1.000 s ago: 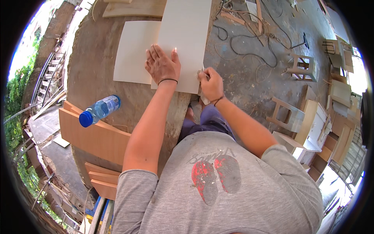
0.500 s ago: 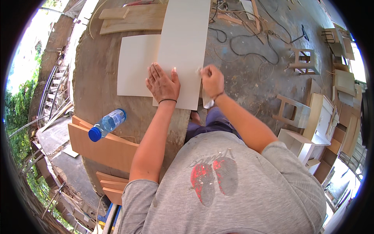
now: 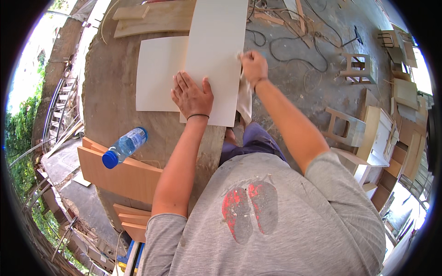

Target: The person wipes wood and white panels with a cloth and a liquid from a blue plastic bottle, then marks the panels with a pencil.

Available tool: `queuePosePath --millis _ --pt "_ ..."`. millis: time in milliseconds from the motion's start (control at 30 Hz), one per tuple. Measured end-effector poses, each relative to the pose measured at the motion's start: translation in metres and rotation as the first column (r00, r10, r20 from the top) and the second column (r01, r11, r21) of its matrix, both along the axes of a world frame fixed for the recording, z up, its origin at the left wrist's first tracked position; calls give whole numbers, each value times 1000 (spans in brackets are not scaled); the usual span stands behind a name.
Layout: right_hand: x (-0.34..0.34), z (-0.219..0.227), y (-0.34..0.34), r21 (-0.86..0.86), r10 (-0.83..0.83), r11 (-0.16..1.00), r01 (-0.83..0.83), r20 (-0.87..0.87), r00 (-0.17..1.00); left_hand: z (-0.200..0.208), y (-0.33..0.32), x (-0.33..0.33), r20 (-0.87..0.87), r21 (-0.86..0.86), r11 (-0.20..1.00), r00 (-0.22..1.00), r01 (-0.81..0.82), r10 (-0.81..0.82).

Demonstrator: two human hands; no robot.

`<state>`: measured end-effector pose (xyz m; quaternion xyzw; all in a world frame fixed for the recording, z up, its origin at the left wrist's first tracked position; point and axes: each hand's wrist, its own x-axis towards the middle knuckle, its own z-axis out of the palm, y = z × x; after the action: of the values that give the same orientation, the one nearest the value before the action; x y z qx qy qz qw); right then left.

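A long white panel (image 3: pixel 216 37) lies lengthwise on the worktable, overlapping a shorter white panel (image 3: pixel 159 73) at its left. My left hand (image 3: pixel 191 95) rests flat on the long panel near its close end, fingers stretched out. Along that panel's right edge, my right hand (image 3: pixel 254 66) is closed in a pinch. A small whitish piece (image 3: pixel 240 55) shows at its fingertips, blurred and too small to name. Below this hand, beside the edge, hangs a pale cloth-like piece (image 3: pixel 245 103); whether the hand holds it too is hidden.
A water bottle (image 3: pixel 125 147) with a blue cap lies near brown boards (image 3: pixel 117 172) on the left. Wooden planks (image 3: pixel 156 19) lie at the table's far side. Cables (image 3: pixel 294 59), stools (image 3: pixel 357 69) and cabinet parts (image 3: pixel 373 138) occupy the floor at right.
My right hand has slid away from me along the panel's right edge, and the pale hanging piece shows more. My left hand stays flat in place on the panel.
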<state>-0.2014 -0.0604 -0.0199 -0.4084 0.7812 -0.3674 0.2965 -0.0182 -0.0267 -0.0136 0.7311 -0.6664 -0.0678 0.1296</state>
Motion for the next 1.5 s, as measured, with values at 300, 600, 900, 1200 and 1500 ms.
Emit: queuePosePath --millis 300,600,900,1200,1500 --pt "31 8 77 64 53 996 -60 111 992 -1 2 6 4 5 1000 1000 -10 10" --pt "-43 -15 -127 5 -116 993 119 -204 972 9 -2 -4 -14 94 995 1000 -16 18" --pt "-25 -7 -104 -9 -75 997 74 -80 994 7 1 5 -8 101 995 1000 -25 25" --pt "-79 -16 -247 51 -203 975 216 -186 961 14 1 2 6 80 997 1000 9 -9" --pt "-86 -16 -227 -18 -64 998 62 -107 992 14 -2 2 -9 79 997 1000 5 -4"
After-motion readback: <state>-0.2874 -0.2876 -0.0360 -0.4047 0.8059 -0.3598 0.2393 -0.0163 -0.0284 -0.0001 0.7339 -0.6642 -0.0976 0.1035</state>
